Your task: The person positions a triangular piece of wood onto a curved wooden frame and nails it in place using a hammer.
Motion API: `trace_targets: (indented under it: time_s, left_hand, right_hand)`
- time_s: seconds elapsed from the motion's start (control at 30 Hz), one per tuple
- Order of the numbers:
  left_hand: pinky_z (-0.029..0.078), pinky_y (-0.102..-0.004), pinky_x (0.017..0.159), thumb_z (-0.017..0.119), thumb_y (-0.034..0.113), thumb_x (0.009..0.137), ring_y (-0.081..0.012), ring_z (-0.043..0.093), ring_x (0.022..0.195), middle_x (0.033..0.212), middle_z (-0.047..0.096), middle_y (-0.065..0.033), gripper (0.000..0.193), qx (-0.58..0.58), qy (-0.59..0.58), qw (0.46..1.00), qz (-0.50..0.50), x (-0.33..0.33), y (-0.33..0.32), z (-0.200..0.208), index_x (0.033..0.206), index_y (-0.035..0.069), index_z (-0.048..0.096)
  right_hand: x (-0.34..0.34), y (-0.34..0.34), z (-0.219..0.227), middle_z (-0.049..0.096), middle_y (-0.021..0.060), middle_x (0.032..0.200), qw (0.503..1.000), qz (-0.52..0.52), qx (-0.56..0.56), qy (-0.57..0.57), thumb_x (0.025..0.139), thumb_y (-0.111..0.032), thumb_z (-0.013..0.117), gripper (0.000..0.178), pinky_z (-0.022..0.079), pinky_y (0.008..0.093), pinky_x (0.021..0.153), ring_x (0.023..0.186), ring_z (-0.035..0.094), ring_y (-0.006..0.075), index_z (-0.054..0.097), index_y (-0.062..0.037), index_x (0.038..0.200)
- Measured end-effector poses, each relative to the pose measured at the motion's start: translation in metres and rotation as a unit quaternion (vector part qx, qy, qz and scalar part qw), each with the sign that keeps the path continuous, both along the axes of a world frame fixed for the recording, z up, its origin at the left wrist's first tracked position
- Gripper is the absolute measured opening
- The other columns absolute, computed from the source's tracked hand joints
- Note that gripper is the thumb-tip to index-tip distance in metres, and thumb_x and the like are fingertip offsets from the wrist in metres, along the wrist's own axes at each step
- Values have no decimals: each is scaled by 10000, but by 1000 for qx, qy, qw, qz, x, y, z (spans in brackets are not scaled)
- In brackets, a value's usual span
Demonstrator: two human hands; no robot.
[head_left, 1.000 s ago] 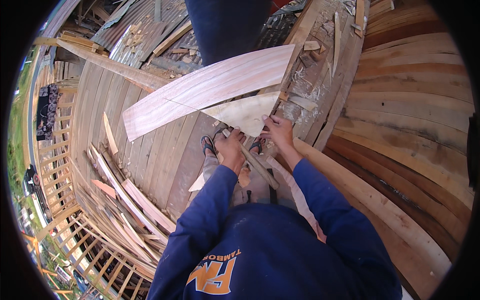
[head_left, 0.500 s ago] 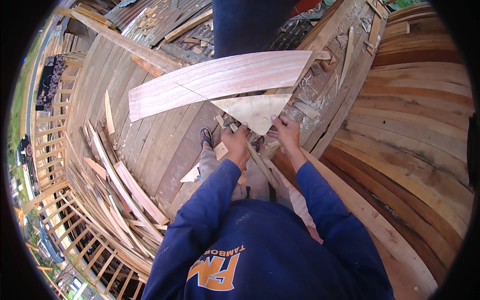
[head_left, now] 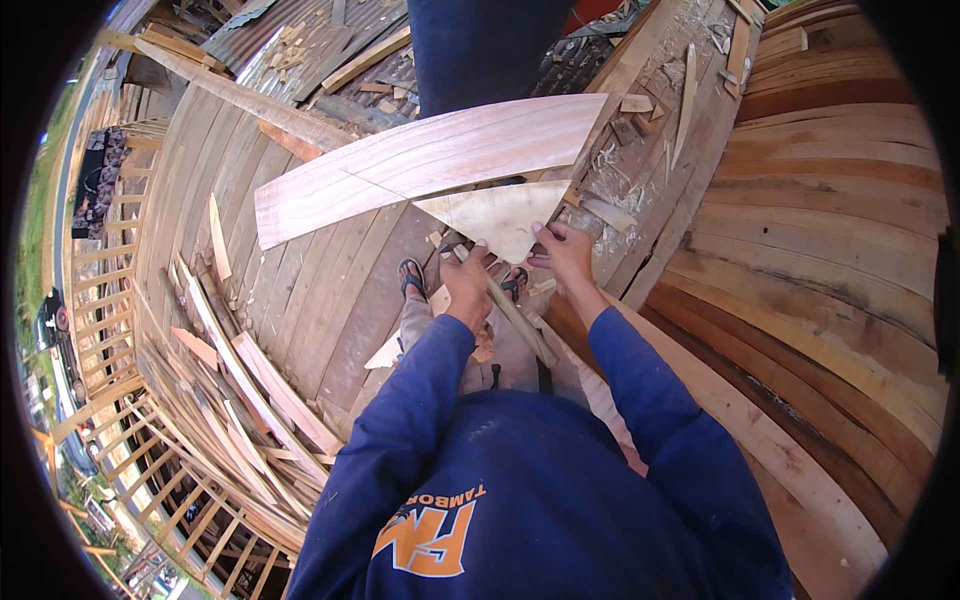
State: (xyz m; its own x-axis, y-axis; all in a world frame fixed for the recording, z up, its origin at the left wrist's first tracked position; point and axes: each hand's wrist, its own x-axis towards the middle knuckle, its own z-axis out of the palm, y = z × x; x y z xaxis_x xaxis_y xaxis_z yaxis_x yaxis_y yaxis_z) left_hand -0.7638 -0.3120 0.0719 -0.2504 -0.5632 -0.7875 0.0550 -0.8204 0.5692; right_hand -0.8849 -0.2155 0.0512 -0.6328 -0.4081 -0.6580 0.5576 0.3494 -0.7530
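My right hand (head_left: 565, 260) is closed on the near corner of a pale, triangular wooden board (head_left: 500, 215), thumb on top. My left hand (head_left: 466, 288) is wrapped around a hammer (head_left: 525, 325) near its head; the wooden handle slants down toward my lap, and the head is partly hidden. The left fingertips are at the triangular board's near left edge. Just beyond it lies a long pinkish plank (head_left: 430, 155), crossed by a thin dark line near its left part. A narrow gap shows between plank and triangular board toward the right.
A dark blue upright shape (head_left: 488, 55) stands behind the plank. Loose wood strips (head_left: 235, 370) are heaped at the left beside a slatted railing (head_left: 105, 285). Stacked boards (head_left: 820, 230) rise at the right. Offcuts and shavings (head_left: 625, 165) litter the planked floor (head_left: 330, 300).
The triangular board and the long plank appear slightly farther left in view, as does much of the scene. Both hands keep their holds, with the left hand slightly lower against the board's edge.
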Motion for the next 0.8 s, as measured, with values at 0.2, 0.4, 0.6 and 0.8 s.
trace_targets:
  time_s: [0.2, 0.4, 0.6, 0.8]
  left_hand:
    - [599, -443, 817, 628, 70, 943, -349, 655, 983, 1159, 585, -211, 344, -5, 8, 1000, -24, 5, -1, -17, 1201, -91, 469]
    - [602, -437, 795, 658, 75, 934, -354, 677, 938, 1094, 626, -218, 351, 3, 23, 999, -27, 9, -4, -29, 1185, -91, 478]
    - [596, -455, 765, 651, 111, 948, -362, 672, 922, 1147, 587, -223, 423, -9, -14, 999, -31, 11, -4, -33, 1245, -39, 391]
    - [563, -392, 681, 643, 167, 961, -281, 646, 814, 1000, 596, -144, 320, -58, -68, 996, 10, 21, 2, -6, 1187, 24, 469]
  right_hand:
    - [-4, 1, 0, 698, 153, 927, 1000, -15, 1, -21, 911, -217, 721, 343, 617, 327, 623, 724, 711, 226, 646, 84, 1057]
    - [-14, 5, -1, 695, 156, 921, 996, -13, -40, -76, 868, -216, 774, 381, 615, 337, 648, 748, 716, 237, 628, 78, 1060]
    - [-10, 5, -10, 680, 89, 890, 997, -33, -40, -57, 831, -238, 811, 401, 562, 292, 613, 714, 681, 174, 627, 36, 1059]
    - [-5, 11, -14, 662, 55, 909, 995, -78, -31, 53, 842, -287, 800, 443, 542, 274, 624, 739, 656, 135, 602, 9, 1105]
